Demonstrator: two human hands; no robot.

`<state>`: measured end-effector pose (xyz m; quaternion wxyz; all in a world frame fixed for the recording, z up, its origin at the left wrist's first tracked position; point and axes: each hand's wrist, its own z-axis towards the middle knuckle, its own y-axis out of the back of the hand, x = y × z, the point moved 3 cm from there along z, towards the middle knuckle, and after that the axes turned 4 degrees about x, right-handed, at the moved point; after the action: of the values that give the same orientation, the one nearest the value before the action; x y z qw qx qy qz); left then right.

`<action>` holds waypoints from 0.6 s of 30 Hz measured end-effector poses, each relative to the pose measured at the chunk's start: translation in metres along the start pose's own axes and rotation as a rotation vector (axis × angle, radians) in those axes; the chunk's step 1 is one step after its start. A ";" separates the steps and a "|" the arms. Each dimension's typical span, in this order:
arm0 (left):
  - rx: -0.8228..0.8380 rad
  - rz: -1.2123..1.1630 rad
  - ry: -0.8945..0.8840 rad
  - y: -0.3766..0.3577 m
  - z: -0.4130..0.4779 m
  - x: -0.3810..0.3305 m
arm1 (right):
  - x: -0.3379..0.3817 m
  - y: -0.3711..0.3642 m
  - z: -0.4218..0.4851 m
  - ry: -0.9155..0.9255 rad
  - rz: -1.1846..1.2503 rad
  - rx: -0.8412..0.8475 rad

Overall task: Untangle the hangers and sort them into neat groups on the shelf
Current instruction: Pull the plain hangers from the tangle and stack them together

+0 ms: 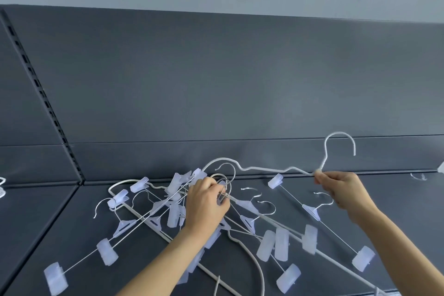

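Observation:
A tangled heap of clip hangers (168, 209) with translucent clips and thin metal hooks lies on the dark shelf (48, 223). My left hand (206, 202) rests on the middle of the heap, fingers closed around a bunch of metal hooks (225, 182). My right hand (341, 187) pinches the neck of a white coated hanger (264, 169), lifted above the shelf, its hook (340, 143) pointing up. The hanger's left shoulder reaches over my left hand. Its lower bar runs down to the right among the clips.
The shelf's dark back panel (216, 79) rises right behind the heap. A slotted upright (40, 94) runs diagonally at the left. White hanger parts (2, 187) show at the left edge, and a small wire piece (419, 176) lies at the far right.

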<state>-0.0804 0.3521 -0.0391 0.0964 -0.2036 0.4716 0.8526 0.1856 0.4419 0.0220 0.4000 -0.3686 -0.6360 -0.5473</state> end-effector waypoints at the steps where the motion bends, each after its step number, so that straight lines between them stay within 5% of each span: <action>1: -0.001 -0.012 -0.003 0.000 0.000 -0.002 | -0.002 -0.004 0.001 -0.003 -0.018 0.004; 18: -0.013 -0.011 -0.089 -0.007 -0.010 -0.003 | 0.012 0.002 -0.012 0.234 -0.056 -0.225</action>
<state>-0.0725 0.3478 -0.0472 0.1207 -0.1686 0.4601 0.8633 0.1834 0.4307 0.0347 0.4120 -0.3268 -0.5297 -0.6655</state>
